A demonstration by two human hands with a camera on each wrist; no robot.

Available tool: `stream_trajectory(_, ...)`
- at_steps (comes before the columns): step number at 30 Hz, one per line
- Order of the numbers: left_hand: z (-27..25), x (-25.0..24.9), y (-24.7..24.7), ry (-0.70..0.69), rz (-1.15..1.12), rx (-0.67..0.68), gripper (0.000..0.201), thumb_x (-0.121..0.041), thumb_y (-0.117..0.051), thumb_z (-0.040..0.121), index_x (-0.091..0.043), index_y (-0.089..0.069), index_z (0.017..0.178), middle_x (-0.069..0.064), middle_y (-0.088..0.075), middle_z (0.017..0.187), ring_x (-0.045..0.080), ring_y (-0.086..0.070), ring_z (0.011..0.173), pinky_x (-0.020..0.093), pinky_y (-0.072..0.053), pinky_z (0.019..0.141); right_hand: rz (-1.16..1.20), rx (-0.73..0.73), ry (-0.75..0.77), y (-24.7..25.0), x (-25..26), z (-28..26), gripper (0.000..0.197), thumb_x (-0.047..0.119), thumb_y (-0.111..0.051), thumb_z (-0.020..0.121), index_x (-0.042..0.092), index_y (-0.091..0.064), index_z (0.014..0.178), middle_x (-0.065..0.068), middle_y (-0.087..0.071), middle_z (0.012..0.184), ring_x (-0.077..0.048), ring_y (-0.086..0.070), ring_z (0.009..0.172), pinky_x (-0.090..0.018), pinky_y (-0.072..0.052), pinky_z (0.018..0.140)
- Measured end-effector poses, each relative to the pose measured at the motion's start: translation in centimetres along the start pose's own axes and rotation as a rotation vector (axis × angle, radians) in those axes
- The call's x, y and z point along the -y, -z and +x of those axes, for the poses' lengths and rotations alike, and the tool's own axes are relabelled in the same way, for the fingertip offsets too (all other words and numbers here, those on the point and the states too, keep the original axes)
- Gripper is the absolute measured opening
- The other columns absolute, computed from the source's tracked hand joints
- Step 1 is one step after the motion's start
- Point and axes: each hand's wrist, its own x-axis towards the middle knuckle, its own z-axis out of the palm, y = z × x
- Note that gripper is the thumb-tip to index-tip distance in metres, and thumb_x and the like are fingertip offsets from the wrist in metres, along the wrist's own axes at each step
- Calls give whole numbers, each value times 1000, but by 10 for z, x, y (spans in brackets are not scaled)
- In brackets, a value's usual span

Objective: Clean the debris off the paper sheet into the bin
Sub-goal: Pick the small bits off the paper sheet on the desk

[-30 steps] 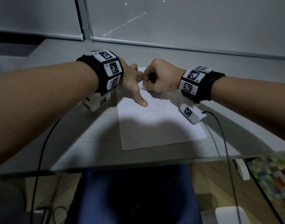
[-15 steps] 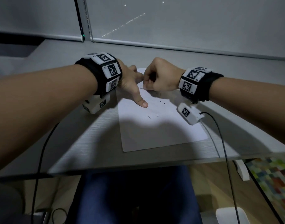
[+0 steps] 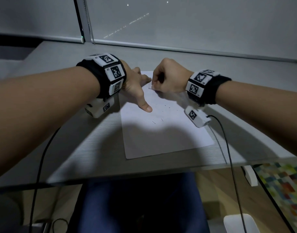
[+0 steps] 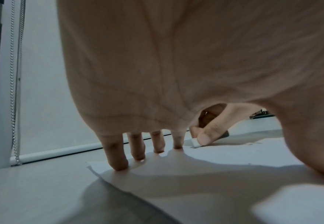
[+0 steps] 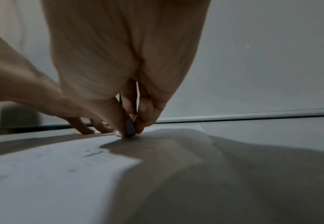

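A white paper sheet [image 3: 161, 140] lies on the grey desk [image 3: 94, 148]. Small dark debris specks [image 3: 167, 105] are scattered over its middle, with two short slivers [image 3: 154, 122] nearer me. My left hand [image 3: 137, 88] presses the sheet's far left part with spread, straight fingers [image 4: 119, 163] and thumb. My right hand [image 3: 168, 78] is curled and pinches a small eraser [image 4: 195, 142] against the sheet's far end, close to my left index finger. In the right wrist view the eraser [image 5: 130, 128] touches the paper [image 5: 42, 174] under my thumb, with blurred debris [image 5: 92, 153] nearby.
Window blinds and a sill [image 3: 178, 46] run behind the desk. Cables [image 3: 228, 148] hang from both wrist units over the desk's front edge. Below are blue-clad legs, a white rounded object [image 3: 236, 222] on the floor and a multicoloured mat [image 3: 282, 182].
My right hand has shifted only slightly while holding the eraser on the sheet's far end. The left hand stays pressed on the paper.
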Motion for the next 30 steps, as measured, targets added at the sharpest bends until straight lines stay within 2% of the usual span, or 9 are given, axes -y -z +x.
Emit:
stream_trajectory(4,-4,-3,2,2,25,7,130,-89,-71,63,-50,-2,166,7,-24,161,36,-27,153,52,-31,117,-33,-21,-45,1,-2,5,11,14,-71,83,8,-79,78,-4,-73,70,-17,-64,64,-28,-55,63)
stream_trajectory(9,-5,-4,3,2,71,14,131,-96,-66,57,-53,-4,165,6,-23,163,34,-28,153,53,-32,114,26,121,75,3,8,-16,9,17,-78,83,12,-78,75,0,-71,65,-6,-55,54,-17,-50,59)
stream_trajectory(11,-5,-5,5,5,69,16,134,-96,-68,56,-54,-2,165,5,-23,162,35,-30,152,51,-32,114,17,117,65,5,5,-15,9,18,-78,83,13,-79,76,1,-73,66,-5,-57,53,-17,-51,59)
stream_trajectory(14,-6,-6,6,11,40,25,129,-89,-71,64,-54,2,165,7,-23,161,35,-26,153,51,-31,116,-2,42,-25,7,-3,-3,11,17,-75,83,13,-78,73,5,-70,62,-7,-60,55,-22,-50,60)
stream_trajectory(17,-7,-8,6,24,28,26,130,-87,-72,66,-53,4,165,8,-20,163,35,-23,155,51,-29,117,-28,7,-86,7,-8,3,10,14,-73,82,12,-77,73,3,-70,65,-10,-61,58,-24,-49,63)
stream_trajectory(20,-6,-8,6,24,55,26,134,-91,-71,60,-54,4,165,7,-23,162,36,-29,152,49,-34,113,-6,55,-29,4,-1,-8,12,15,-73,85,12,-75,73,6,-70,61,-3,-60,52,-20,-50,59)
stream_trajectory(24,-4,-8,6,17,51,14,136,-93,-71,57,-54,2,164,6,-24,161,36,-34,150,47,-36,111,12,124,59,5,4,-24,6,17,-78,84,15,-78,78,10,-69,65,0,-59,54,-11,-48,60)
stream_trajectory(26,-3,-8,5,19,22,29,137,-90,-74,58,-54,4,165,6,-21,162,36,-29,153,48,-34,113,-2,99,32,6,-1,-20,6,18,-77,84,15,-79,79,11,-69,63,-2,-59,54,-15,-50,61)
stream_trajectory(30,-4,-7,4,36,2,28,136,-88,-75,61,-53,5,165,5,-16,166,35,-20,157,51,-29,119,-54,5,-67,7,-10,-5,9,15,-74,82,12,-79,76,1,-73,69,-14,-64,62,-28,-57,65)
